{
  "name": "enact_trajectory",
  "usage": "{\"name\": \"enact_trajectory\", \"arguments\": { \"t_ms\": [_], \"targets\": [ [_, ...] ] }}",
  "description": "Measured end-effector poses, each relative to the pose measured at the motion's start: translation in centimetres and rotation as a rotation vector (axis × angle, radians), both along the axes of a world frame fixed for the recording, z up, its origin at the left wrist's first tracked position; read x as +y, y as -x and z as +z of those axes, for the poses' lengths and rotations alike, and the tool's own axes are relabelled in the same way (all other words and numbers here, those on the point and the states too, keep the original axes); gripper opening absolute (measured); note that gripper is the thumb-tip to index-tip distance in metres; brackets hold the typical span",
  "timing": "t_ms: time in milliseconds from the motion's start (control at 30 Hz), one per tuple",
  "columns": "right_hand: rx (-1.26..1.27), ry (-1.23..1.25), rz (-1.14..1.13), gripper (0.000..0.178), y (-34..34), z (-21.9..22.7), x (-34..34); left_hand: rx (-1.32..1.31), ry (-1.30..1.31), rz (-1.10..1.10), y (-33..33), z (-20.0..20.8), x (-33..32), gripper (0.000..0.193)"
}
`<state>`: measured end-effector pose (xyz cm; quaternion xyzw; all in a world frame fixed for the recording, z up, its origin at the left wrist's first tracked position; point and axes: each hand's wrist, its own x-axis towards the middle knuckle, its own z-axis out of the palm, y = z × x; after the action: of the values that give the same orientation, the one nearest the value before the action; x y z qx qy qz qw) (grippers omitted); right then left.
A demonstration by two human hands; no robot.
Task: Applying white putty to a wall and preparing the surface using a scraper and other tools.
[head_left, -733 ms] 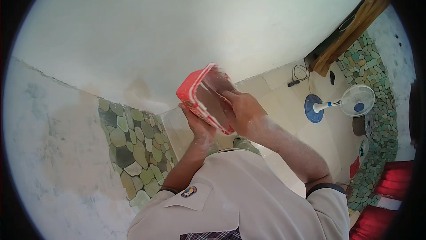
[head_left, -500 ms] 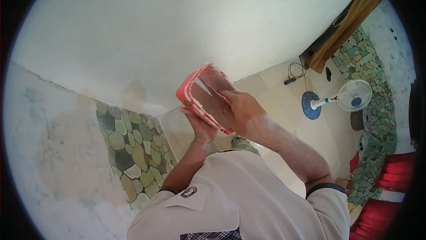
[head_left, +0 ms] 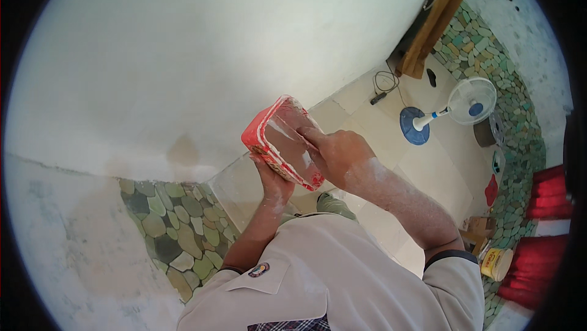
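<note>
A red rectangular plastic tub (head_left: 255,133), its rim caked with white paste, is held tilted in front of my chest. From below and the near side, my left hand (head_left: 275,179) grips it, thumb and fingers against its outer wall. My right hand (head_left: 347,155) is closed over the tub's right side, index finger stretched along what looks like a flat scraper (head_left: 304,142) inside. The fingers hide most of that tool. White paste streaks the tub's inner surface. Pale dust coats my right wrist and forearm.
A white wall (head_left: 202,43) rises ahead; a patchy wall (head_left: 67,227) with a stone-clad base (head_left: 177,221) stands left. On the tiled floor (head_left: 422,178) are a fan (head_left: 414,126), a black cable (head_left: 379,96) and a yellow bucket (head_left: 496,264). A brown curtain (head_left: 437,19) hangs far right.
My view has turned slightly, so the fan, cable and curtain sit farther left and higher. The tub and both hands are slightly lower in view, the grip unchanged.
</note>
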<state>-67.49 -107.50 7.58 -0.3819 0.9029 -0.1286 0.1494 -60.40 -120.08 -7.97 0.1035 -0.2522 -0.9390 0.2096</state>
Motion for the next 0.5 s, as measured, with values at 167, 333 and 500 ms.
{"name": "enact_trajectory", "arguments": {
  "t_ms": [167,333,500],
  "targets": [
    [-0.074,0.104,-0.101,0.032,3.0,-1.4,4.4,0.021,0.003,-0.100,3.8,1.3,3.7,0.081],
    [-0.179,0.171,-0.264,0.030,5.7,-2.4,10.0,0.010,0.078,-0.217,7.7,1.5,8.6,0.081],
    [-0.268,0.464,-0.393,0.028,7.3,-3.2,17.0,-0.006,-0.007,-0.400,11.7,0.4,14.2,0.092]
  ]
}}
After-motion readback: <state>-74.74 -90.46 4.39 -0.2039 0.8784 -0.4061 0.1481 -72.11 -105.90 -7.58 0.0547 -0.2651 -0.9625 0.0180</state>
